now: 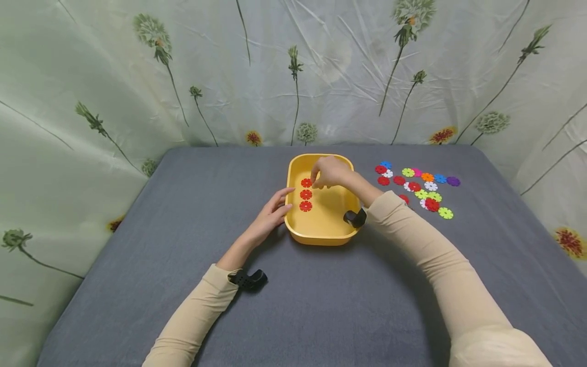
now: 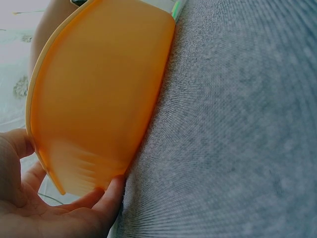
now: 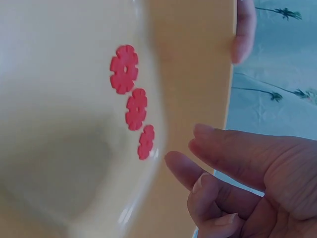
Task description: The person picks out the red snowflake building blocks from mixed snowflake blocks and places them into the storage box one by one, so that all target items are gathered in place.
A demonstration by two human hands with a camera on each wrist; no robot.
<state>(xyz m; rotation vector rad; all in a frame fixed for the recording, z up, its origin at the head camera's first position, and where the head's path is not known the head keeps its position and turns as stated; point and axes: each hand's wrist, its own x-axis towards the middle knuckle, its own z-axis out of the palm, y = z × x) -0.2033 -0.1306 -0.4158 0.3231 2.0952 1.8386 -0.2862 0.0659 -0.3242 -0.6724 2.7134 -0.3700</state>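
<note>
Steadying the yellow tray [image 1: 321,238] at frame centre with my spread left grip [image 1: 269,214], I'd best lift my right grip [image 1: 331,172] — fingertips parted, empty — clear of the red discs [image 1: 303,195] at the tray's left.

In the head view, the right hand [image 1: 331,172] and its tan sleeve [image 1: 426,255] hide the yellow tub's [image 1: 316,228] far right corner area and part of its right rim. That sleeve also covers part of a red disc [image 1: 403,198]; farther off, another red disc half hides a white disc [image 1: 406,187]. Both sleeves and the grey table [image 1: 321,306] are cut off at the near edge. From the left wrist, the tub's wall conceals its inside, and the left hand [image 2: 54,213] is cropped. From the right wrist, the tub runs out of view and its floor shadow is blurred.
</note>
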